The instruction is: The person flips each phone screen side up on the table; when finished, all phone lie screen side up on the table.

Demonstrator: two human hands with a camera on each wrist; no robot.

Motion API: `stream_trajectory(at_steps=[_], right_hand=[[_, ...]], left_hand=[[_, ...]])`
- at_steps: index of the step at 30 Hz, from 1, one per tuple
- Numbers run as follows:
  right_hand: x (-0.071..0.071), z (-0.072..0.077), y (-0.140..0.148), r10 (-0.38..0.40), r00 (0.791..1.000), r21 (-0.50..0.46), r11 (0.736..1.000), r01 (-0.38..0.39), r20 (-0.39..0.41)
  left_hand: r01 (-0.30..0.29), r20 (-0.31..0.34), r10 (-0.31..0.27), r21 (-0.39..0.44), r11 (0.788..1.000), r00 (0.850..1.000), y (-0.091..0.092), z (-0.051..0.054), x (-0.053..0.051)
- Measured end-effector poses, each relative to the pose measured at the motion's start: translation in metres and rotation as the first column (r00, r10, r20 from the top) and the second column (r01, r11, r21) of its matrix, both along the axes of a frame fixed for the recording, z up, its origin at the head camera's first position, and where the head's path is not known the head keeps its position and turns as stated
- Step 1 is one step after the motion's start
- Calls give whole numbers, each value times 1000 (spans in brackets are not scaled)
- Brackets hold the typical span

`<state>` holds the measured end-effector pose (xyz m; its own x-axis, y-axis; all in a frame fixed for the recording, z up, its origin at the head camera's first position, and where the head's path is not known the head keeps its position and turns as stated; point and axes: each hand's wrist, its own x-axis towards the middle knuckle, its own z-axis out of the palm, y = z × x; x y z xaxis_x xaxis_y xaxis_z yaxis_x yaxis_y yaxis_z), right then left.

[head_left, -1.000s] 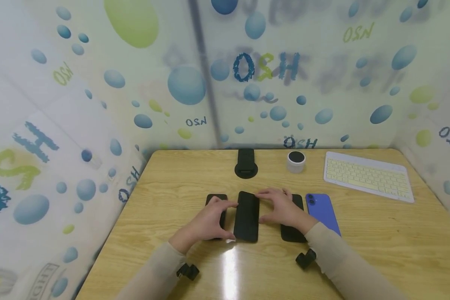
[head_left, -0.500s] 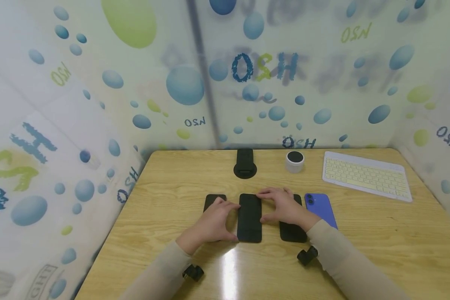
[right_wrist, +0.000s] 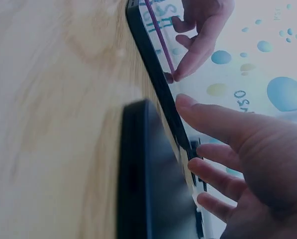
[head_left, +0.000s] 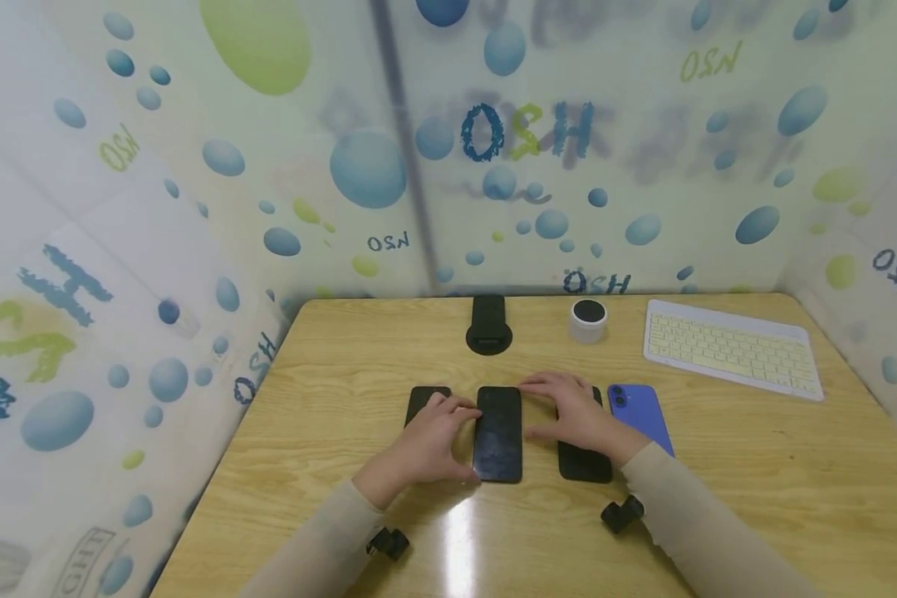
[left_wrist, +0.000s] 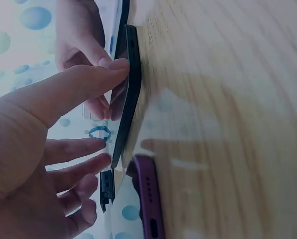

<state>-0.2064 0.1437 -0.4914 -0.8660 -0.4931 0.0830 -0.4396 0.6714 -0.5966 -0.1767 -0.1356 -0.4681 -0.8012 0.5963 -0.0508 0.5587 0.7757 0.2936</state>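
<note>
Black phone flat on the counter between left grip and right grip
Head: both released, holding nothing; left wrist: thumb touching the phone's near edge; right wrist: fingers loosely spread

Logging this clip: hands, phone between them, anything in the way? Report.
Left hand touching black phone; right hand close beside it. Phone flat on table. Flanking phones apart from it.

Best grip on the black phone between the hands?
Probably the long edges, from left and right together: the black phone lies flat, so its thin rim suits a pinch, and those edges face the left hand and right hand.
</note>
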Motion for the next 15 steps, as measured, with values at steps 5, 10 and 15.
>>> stream_trajectory(at_steps=[5,10,15], right_hand=[[3,0,16,-45,998,6,999,45,-41],[8,0,40,-73,994,9,997,74,-85],[11,2,64,-102,989,-3,995,102,-104]], left_hand=[[5,-38,-4,29,1000,999,6,6,1],[14,-14,-13,62,998,1000,21,6,1],[21,30,-23,64,998,999,38,-2,-3]])
